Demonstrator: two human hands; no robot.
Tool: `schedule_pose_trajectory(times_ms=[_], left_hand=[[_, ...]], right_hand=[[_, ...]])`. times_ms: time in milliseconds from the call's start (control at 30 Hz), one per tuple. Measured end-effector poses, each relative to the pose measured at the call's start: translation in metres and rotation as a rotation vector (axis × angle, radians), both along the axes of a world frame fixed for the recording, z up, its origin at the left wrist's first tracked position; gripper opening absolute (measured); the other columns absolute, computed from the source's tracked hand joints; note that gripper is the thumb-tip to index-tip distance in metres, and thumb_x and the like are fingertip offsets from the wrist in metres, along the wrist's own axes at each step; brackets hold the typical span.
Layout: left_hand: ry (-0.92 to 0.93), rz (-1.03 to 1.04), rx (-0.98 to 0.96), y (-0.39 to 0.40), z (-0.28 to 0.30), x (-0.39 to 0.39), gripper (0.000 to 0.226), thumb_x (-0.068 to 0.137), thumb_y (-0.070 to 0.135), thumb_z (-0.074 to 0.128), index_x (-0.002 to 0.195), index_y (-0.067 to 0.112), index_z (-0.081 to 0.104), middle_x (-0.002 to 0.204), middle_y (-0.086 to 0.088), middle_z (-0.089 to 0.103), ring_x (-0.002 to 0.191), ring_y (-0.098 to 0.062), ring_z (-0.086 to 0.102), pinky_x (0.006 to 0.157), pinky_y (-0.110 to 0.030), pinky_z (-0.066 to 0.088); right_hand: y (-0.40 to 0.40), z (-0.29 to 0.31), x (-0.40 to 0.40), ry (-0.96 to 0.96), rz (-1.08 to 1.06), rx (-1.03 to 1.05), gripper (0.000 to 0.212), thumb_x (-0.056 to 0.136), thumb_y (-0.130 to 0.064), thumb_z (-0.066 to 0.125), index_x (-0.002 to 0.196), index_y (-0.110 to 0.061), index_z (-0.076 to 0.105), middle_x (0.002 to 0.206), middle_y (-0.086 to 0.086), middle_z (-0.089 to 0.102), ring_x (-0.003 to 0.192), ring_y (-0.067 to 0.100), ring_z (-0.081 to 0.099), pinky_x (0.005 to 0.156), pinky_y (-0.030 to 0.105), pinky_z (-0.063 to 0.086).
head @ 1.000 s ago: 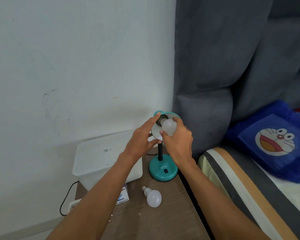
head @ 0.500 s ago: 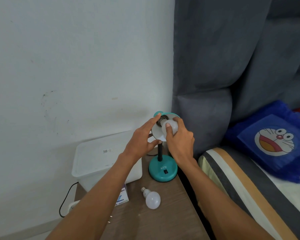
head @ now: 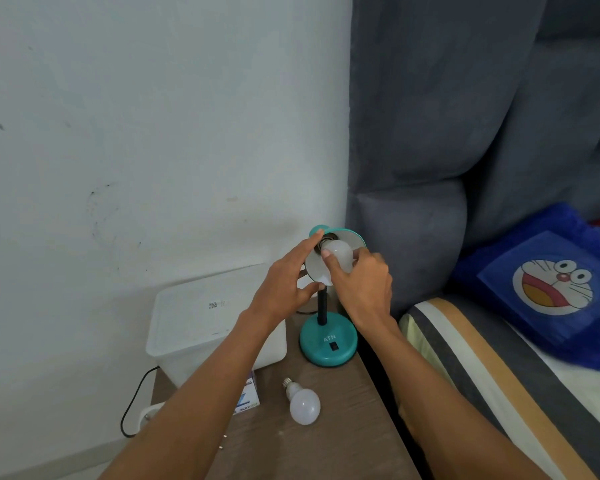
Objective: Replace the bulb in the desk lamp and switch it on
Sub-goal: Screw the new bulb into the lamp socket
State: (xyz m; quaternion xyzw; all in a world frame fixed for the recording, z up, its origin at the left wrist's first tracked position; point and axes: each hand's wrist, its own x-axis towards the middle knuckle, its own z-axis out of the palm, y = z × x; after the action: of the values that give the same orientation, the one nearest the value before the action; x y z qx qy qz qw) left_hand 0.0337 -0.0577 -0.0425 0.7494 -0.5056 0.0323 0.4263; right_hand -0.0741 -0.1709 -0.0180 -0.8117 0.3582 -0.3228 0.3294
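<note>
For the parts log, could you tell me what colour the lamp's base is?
Teal, with a black switch; the lamp base shows in the head view.

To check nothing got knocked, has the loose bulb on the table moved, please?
No; the loose bulb keeps its place in front of the lamp base.

Glossy teal lamp base (head: 328,344), frosted matt bulb (head: 340,254), wood-grain table (head: 326,445), seemingly velvety grey headboard (head: 430,133).
</note>
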Motion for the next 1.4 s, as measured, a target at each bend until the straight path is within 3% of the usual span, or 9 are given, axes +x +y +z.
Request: schedule_pose_trajectory(times_ms=[100,233,333,467,667,867,1100,1300,1400], left_hand=[[-0.005,0.0,0.0,-0.001,0.0,0.001,0.095,0.085,0.009,0.083,0.159,0.032,0.028,0.157,0.008,0.044,0.135,-0.006,0.05,0.103,-0.01,0.045],[-0.009,-0.002,-0.001,-0.001,-0.001,0.001,0.094,0.086,0.012,0.082,0.158,0.036,0.026,0.158,0.004,0.044,0.137,-0.011,0.05,0.105,-0.014,0.047],[-0.004,0.013,0.007,-0.001,-0.002,0.001,0.094,0.086,0.014,0.083,0.159,0.034,0.028,0.16,0.004,0.043,0.139,-0.015,0.051,0.109,-0.026,0.05],[0.001,0.008,0.004,-0.001,-0.002,0.003,0.093,0.087,0.012,0.082,0.161,0.03,0.029,0.159,0.005,0.044,0.137,-0.014,0.053,0.108,-0.027,0.051],[-0.003,0.014,0.01,-0.003,-0.002,0.001,0.093,0.086,0.013,0.083,0.161,0.028,0.029,0.16,0.002,0.044,0.139,-0.017,0.052,0.109,-0.034,0.052],[-0.002,0.027,0.006,-0.001,-0.001,-0.001,0.091,0.087,0.016,0.082,0.159,0.032,0.029,0.159,0.001,0.044,0.138,-0.016,0.052,0.108,-0.03,0.052],[0.006,0.018,0.002,-0.001,-0.001,0.002,0.092,0.087,0.014,0.082,0.16,0.032,0.028,0.159,0.003,0.045,0.138,-0.014,0.052,0.108,-0.028,0.051],[0.016,0.012,-0.008,-0.002,0.0,0.001,0.094,0.084,0.009,0.083,0.159,0.031,0.03,0.158,0.006,0.044,0.138,-0.012,0.05,0.107,-0.023,0.05],[0.015,0.011,-0.011,-0.002,0.0,0.001,0.094,0.085,0.01,0.083,0.159,0.032,0.03,0.158,0.006,0.045,0.137,-0.011,0.051,0.108,-0.022,0.05]], right_hand=[[0.0,0.003,0.001,-0.05,0.02,0.04,0.067,0.085,-0.063,0.062,0.132,-0.017,0.049,0.112,0.011,0.065,0.099,0.03,0.065,0.074,0.036,0.051],[0.004,-0.001,-0.001,-0.031,0.041,-0.006,0.052,0.095,-0.06,0.047,0.133,-0.025,0.047,0.107,0.011,0.068,0.095,0.029,0.068,0.072,0.035,0.054],[0.003,0.0,0.0,-0.04,0.059,0.037,0.054,0.093,-0.061,0.05,0.132,-0.024,0.049,0.108,0.009,0.068,0.095,0.026,0.067,0.07,0.029,0.049],[0.0,-0.001,0.0,0.001,0.096,0.057,0.061,0.083,-0.055,0.068,0.13,-0.023,0.046,0.108,0.007,0.066,0.095,0.027,0.067,0.075,0.037,0.057],[0.0,-0.003,0.001,0.007,0.022,-0.039,0.063,0.088,-0.063,0.057,0.124,-0.012,0.056,0.113,0.01,0.062,0.098,0.029,0.064,0.072,0.034,0.051],[0.007,-0.004,0.0,-0.037,0.065,-0.106,0.047,0.098,-0.053,0.048,0.137,-0.027,0.042,0.113,0.011,0.069,0.097,0.03,0.069,0.078,0.044,0.06],[0.001,-0.004,0.001,-0.011,0.119,0.036,0.057,0.089,-0.049,0.064,0.135,-0.02,0.046,0.115,0.01,0.065,0.101,0.028,0.066,0.075,0.032,0.053],[-0.004,-0.001,0.006,-0.05,0.032,0.112,0.055,0.095,-0.056,0.051,0.119,-0.009,0.063,0.105,0.011,0.069,0.091,0.025,0.063,0.061,0.021,0.038],[-0.002,-0.001,0.004,-0.135,0.025,0.138,0.05,0.096,-0.051,0.055,0.127,-0.012,0.056,0.11,0.012,0.069,0.1,0.026,0.066,0.07,0.023,0.045]])
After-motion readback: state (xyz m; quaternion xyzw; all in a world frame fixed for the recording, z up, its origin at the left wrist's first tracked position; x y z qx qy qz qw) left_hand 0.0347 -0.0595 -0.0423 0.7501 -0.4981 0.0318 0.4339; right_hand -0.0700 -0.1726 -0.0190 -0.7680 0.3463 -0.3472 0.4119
